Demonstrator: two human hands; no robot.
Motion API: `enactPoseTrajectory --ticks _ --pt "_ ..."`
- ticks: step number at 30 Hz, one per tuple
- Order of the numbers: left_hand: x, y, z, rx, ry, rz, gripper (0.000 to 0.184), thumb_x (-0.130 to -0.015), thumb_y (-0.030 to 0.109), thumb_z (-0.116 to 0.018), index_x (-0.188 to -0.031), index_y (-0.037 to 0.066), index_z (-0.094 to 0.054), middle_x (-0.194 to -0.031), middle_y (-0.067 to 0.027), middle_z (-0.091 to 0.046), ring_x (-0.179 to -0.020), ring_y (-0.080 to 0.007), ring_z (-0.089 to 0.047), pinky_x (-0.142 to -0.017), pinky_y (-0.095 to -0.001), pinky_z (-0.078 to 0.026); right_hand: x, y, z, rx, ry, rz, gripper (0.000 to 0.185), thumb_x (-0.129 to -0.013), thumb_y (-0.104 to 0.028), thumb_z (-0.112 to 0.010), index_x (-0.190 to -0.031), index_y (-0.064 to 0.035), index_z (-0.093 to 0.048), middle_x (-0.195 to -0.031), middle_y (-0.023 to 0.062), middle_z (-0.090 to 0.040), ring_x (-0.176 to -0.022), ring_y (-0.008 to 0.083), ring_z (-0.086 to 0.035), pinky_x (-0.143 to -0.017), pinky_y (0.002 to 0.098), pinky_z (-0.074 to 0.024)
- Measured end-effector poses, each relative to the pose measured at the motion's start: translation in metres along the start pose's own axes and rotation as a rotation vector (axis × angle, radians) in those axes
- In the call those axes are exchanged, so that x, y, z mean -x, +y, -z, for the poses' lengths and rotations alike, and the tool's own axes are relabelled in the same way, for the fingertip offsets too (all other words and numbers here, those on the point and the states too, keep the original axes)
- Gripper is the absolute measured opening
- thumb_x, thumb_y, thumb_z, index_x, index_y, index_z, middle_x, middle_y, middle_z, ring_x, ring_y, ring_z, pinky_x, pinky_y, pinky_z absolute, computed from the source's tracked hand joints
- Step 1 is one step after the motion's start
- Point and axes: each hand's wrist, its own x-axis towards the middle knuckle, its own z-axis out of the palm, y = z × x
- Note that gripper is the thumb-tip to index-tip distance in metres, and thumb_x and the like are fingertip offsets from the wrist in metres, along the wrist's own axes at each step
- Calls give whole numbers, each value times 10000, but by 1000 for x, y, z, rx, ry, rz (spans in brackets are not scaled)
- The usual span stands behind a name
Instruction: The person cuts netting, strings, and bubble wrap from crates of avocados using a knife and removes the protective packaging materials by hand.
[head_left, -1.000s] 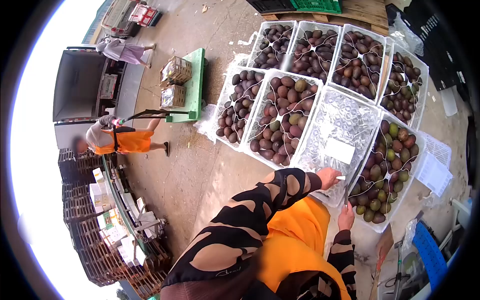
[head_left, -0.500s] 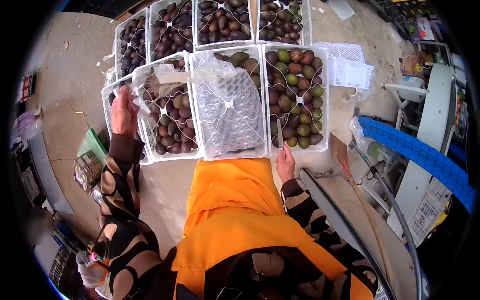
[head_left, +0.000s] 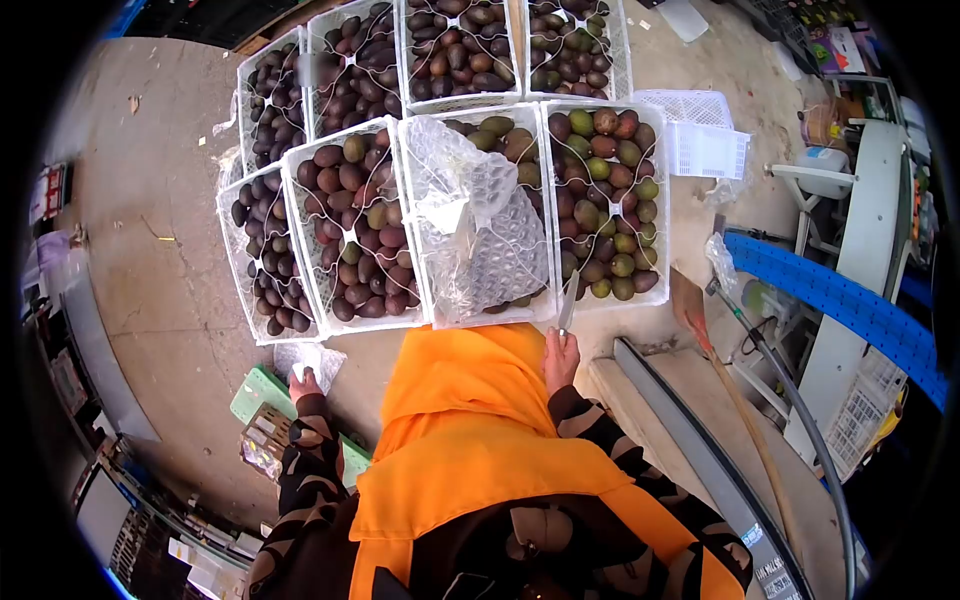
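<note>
White crates of dark avocados stand in two rows, with white cords stretched over the fruit. In the front row, a crate of dark fruit [head_left: 352, 200] is beside one partly covered by clear bubble wrap [head_left: 490, 235]. A crate of greener fruit [head_left: 605, 190] stands right of that. My right hand [head_left: 562, 362] is closed round the handle of a knife [head_left: 570, 303], whose blade points up at the gap between the two right crates. Low on the left, my left hand [head_left: 305, 383] is at a piece of clear plastic [head_left: 308, 360]; its fingers are closed on something too small to make out.
White baskets [head_left: 707, 150] lie right of the crates. A blue perforated strip [head_left: 840, 290], a wooden-handled tool [head_left: 745, 400] and a grey pole [head_left: 805, 430] are at the right. A green cart [head_left: 255, 393] with boxes stands at lower left, beyond my left arm.
My left hand has moved down from the left crates to beside their front edge. The plastic on the middle crate has shifted, showing a bunched layer. The knife stays in my right hand.
</note>
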Motion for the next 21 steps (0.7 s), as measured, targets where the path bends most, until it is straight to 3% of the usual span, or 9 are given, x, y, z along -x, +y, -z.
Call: enactPoseTrajectory --ticks 3,5,9,11,13,15,17,19,21 --pt "53 180 -10 -62 -240 -320 716 -725 515 -757 -1123 -8 -472 -988 -261 -624 -868 -414 -622 -760 -467 -484 6 4 -9 96 12 5 319 -953 -343 -576 -853 -63 -461 -631 -1 -454 -448 86 -430 -411 249 -355" --pt "34 264 -47 375 -329 -370 548 -782 453 -744 -1010 2 -531 -906 -211 -590 -850 -379 -589 -785 -440 -470 7 4 -20 129 -1 46 312 -958 -334 -568 -853 -62 -460 -623 0 -456 -453 93 -446 -427 249 -376" --pt "-8 433 -85 469 57 -686 928 -694 534 -786 -1430 147 -374 -1408 -271 -325 -1294 -432 -338 -1039 -526 -295 14 -5 -27 112 -56 25 313 -974 -325 -540 -814 -65 -470 -611 8 -479 -475 99 -476 -445 249 -407" --pt "-1 494 -85 123 -31 -870 872 -678 562 -778 -1390 181 -448 -1498 -222 -246 -1362 -457 -241 -1067 -557 -251 19 -11 -25 113 -37 35 315 -978 -320 -534 -800 -67 -479 -602 9 -485 -472 95 -474 -442 244 -407" --pt "-2 515 -134 -17 -159 -1114 619 -753 509 -732 -1237 161 -565 -1362 -198 -474 -1288 -430 -390 -1030 -588 -267 20 -11 -21 111 -23 36 312 -981 -318 -526 -801 -67 -479 -596 9 -484 -468 95 -472 -439 241 -405" --pt "9 536 -136 138 -595 -976 404 -847 443 -661 -1071 111 -610 -996 -171 -654 -1075 -376 -553 -963 -510 -347 18 -13 -14 101 -31 -25 303 -985 -314 -530 -825 -68 -456 -639 1 -487 -483 93 -476 -439 253 -409" --pt "75 524 -118 359 -436 -1054 290 -862 367 -655 -914 97 -561 -698 -150 -608 -840 -364 -588 -864 -423 -399 19 -16 -6 47 -17 -37 317 -984 -323 -531 -815 -69 -448 -638 7 -486 -476 98 -477 -429 260 -411" --pt "174 486 -46 651 -568 -1327 147 -731 70 -631 -825 81 -520 -732 -155 -589 -791 -371 -571 -797 -432 -415 15 -9 -3 22 41 -43 305 -981 -324 -523 -825 -75 -444 -635 14 -489 -468 110 -479 -422 267 -411" --pt "188 436 -53 611 -392 -1116 245 -627 -26 -597 -826 90 -515 -718 -127 -570 -783 -341 -576 -801 -427 -404 15 -3 3 -1 112 -77 266 -979 -311 -511 -855 -84 -445 -629 14 -489 -460 120 -475 -427 267 -406"
